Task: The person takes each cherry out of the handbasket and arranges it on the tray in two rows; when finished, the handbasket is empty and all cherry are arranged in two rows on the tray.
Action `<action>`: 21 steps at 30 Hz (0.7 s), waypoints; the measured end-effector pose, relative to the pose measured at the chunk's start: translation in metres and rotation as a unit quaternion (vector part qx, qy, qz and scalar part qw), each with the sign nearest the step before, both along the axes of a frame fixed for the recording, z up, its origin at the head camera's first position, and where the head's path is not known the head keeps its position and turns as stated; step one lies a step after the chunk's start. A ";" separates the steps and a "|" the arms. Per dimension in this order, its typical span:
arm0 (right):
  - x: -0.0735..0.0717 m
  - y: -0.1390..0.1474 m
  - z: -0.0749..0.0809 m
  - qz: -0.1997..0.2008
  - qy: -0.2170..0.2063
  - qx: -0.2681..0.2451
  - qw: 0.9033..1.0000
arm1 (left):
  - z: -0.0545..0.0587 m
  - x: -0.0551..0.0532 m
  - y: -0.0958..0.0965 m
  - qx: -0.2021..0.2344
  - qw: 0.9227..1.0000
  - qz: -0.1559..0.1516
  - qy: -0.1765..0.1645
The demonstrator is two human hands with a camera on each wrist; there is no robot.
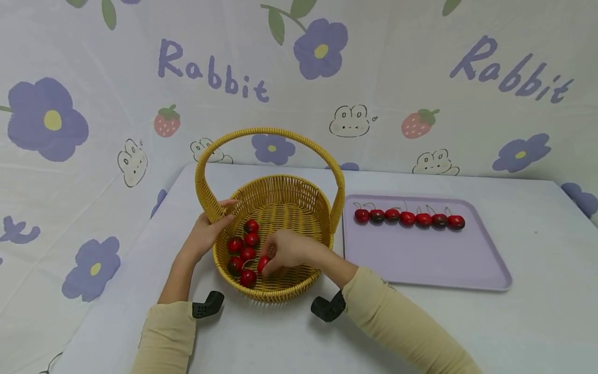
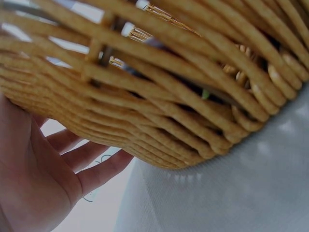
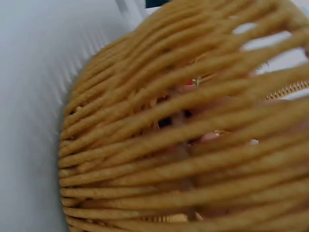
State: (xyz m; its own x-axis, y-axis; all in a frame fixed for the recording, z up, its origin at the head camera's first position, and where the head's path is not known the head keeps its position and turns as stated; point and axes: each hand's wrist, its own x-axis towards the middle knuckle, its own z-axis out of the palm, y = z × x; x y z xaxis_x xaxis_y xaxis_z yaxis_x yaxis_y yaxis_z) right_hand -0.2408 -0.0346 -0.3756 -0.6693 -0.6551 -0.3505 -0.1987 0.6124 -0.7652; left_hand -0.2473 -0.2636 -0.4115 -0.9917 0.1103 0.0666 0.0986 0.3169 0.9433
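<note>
Glossy, round, dark-red cherries (image 1: pixel 235 244) with thin stems, six of them loose, lie towards the left inside a round yellow woven basket (image 1: pixel 277 297) with a tall arched handle, standing on the white-covered worktop (image 1: pixel 261 332). Starting at the left, I see the person's left hand (image 1: pixel 207 231) lightly gripping the rim by the handle's foot, thumb over the edge, other fingers spread loosely along the outer weave, with no cherry in it. The six cherries sit just in from that rim, yet the right hand (image 1: pixel 289 246) is the nearer of the hands: its fingertips are down in the basket, immediately to the right of the cluster, pinching a single glossy red cherry (image 1: pixel 263 264), too round and too covered for me to make out a long axis. Its forearm, in a beige sleeve (image 1: pixel 397 317), slants in from the right. Just beside the basket, farther right, rests a flat lilac rectangular tray (image 1: pixel 411 259), seven stemmed cherries (image 1: pixel 408 218) lined up side by side near its far edge.
</note>
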 end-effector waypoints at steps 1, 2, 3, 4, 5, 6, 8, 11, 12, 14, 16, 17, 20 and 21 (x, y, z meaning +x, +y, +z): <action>-0.001 0.002 0.001 -0.007 -0.012 -0.015 1.000 | 0.000 0.000 0.000 0.000 1.000 0.000 0.001; -0.002 0.004 0.003 -0.010 -0.020 -0.028 0.999 | 0.000 0.000 0.000 -0.001 1.000 0.000 0.002; -0.003 0.007 0.005 -0.012 -0.027 -0.041 0.999 | 0.000 0.000 0.000 -0.002 1.000 0.001 0.003; -0.004 0.010 0.006 -0.013 -0.028 -0.052 0.998 | 0.000 0.000 0.000 -0.003 1.000 0.000 0.004; -0.006 0.013 0.007 -0.013 -0.028 -0.061 0.998 | 0.000 0.000 0.000 -0.003 1.000 0.000 0.004; -0.007 0.016 0.009 -0.013 -0.028 -0.070 0.997 | 0.000 0.000 0.000 -0.004 1.000 0.000 0.005; -0.010 0.022 0.011 -0.013 -0.032 -0.085 0.996 | -0.001 -0.001 0.000 -0.003 1.000 -0.001 0.006; -0.014 0.030 0.014 -0.018 -0.044 -0.099 0.994 | -0.001 -0.001 0.000 -0.001 1.000 -0.003 0.007; -0.015 0.033 0.015 -0.018 -0.052 -0.106 0.993 | -0.001 -0.001 0.000 0.000 1.000 -0.004 0.007; -0.016 0.037 0.018 -0.020 -0.071 -0.120 0.990 | -0.001 0.000 -0.001 0.001 1.000 -0.005 0.006; -0.017 0.041 0.019 -0.025 -0.092 -0.135 0.986 | -0.001 0.000 0.000 0.003 1.000 -0.005 0.006; -0.018 0.042 0.019 -0.028 -0.104 -0.144 0.984 | -0.001 0.000 0.000 0.004 1.000 -0.005 0.005; -0.019 0.047 0.020 -0.038 -0.129 -0.164 0.977 | 0.000 0.000 0.001 0.006 1.000 -0.005 0.004; -0.020 0.049 0.021 -0.043 -0.137 -0.168 0.975 | 0.000 0.000 0.001 0.006 1.000 -0.005 0.003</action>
State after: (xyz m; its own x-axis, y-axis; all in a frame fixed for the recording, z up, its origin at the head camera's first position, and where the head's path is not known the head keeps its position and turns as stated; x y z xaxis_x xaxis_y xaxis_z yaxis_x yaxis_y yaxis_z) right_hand -0.2605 0.0142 -0.3549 -0.6375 -0.7101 -0.2988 0.0829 0.3224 -0.9430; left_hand -0.2474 -0.2628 -0.4118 -0.9901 0.1185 0.0749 0.1080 0.3043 0.9464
